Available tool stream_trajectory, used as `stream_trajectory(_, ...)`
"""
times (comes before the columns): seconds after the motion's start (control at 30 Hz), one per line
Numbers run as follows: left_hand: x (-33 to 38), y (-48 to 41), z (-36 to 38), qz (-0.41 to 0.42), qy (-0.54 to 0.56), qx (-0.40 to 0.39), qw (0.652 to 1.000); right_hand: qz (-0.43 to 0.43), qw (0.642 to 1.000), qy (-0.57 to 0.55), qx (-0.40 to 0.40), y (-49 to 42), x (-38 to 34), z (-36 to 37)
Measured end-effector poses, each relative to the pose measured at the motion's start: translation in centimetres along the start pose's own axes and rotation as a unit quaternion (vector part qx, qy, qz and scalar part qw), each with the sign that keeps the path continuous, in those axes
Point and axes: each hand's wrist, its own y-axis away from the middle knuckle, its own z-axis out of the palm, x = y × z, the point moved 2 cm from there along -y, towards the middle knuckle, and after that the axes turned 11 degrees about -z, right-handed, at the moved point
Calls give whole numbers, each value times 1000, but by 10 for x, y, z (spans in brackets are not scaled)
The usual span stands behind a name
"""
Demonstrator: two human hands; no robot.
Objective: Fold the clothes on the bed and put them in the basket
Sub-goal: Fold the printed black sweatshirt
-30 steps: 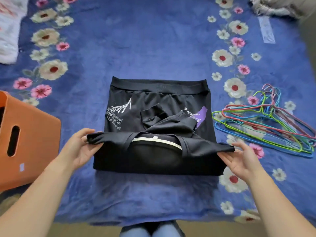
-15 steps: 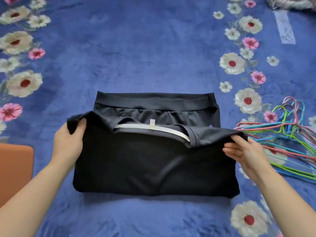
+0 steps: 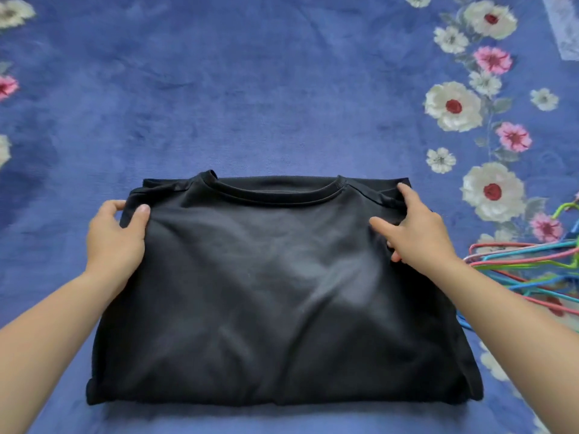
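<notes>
Both collar-end corners of the folded black shirt [image 3: 282, 292], lying just beside the hangers [image 3: 526, 270], are gripped by the curled left hand [image 3: 116, 236] and right hand [image 3: 413, 233]; uneven lifting could spill the folds

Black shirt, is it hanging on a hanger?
No, the black shirt lies folded on the bed; the hangers lie beside it.

- We see one black shirt [image 3: 282, 292], folded into a broad rectangle and lying flat on the blue flowered bed [image 3: 250, 89].
- Its round neckline sits at the far edge, facing up; the cloth is plain and softly creased.
- Our left hand [image 3: 114, 236] and right hand [image 3: 416, 233] hold its far corners.
</notes>
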Motion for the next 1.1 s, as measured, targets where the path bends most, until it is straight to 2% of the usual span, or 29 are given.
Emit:
stream_trajectory(0.07,1,0,0,33,22,14,999,4,1000,-17,22,-15,0,4)
stream_trajectory(0.2,4,-5,-4,95,61,65,991,-22,995,31,94,-35,-3,-7)
stream_trajectory(0.27,6,-10,-3,108,73,76,989,-28,989,-18,143,-40,-6,-14)
stream_trajectory(0.37,7,-12,4,101,48,65,992,-34,989,-64,132,-44,-10,-11)
stream_trajectory(0.47,1,-5,12,96,-44,107,989,-66,991,8,115,-22,-21,7)
stream_trajectory(0.5,2,6,15,139,-81,134,978,-111,986,28,125,-7,-29,17)
stream_trajectory(0.53,4,22,22,209,-117,127,963,-167,977,41,128,11,-40,29)
stream_trajectory(0.6,3,55,48,349,-217,30,911,-272,954,97,83,37,-57,57)
stream_trajectory(0.63,-3,64,60,379,-270,-13,885,-310,936,157,54,43,-60,68)
stream_trajectory(0.67,-10,63,69,373,-308,-37,874,-325,920,218,34,39,-54,72)
stream_trajectory(0.7,-17,55,72,342,-330,-41,879,-310,911,271,20,30,-40,72)
stream_trajectory(0.77,-29,29,66,282,-364,-17,888,-227,914,335,0,8,1,56)
stream_trajectory(0.8,-33,17,61,276,-380,-8,883,-198,913,357,-7,0,22,45)
stream_trajectory(0.87,-39,4,49,286,-407,-8,868,-196,904,379,-10,-5,48,28)
stream_trajectory(0.93,-45,11,37,281,-404,-8,871,-212,907,363,11,6,42,25)
stream_trajectory(1.03,-64,57,27,256,-349,-9,901,-190,948,246,69,55,9,45)
stream_trajectory(1.1,-84,102,29,277,-321,-38,905,-236,954,178,56,109,-16,73)
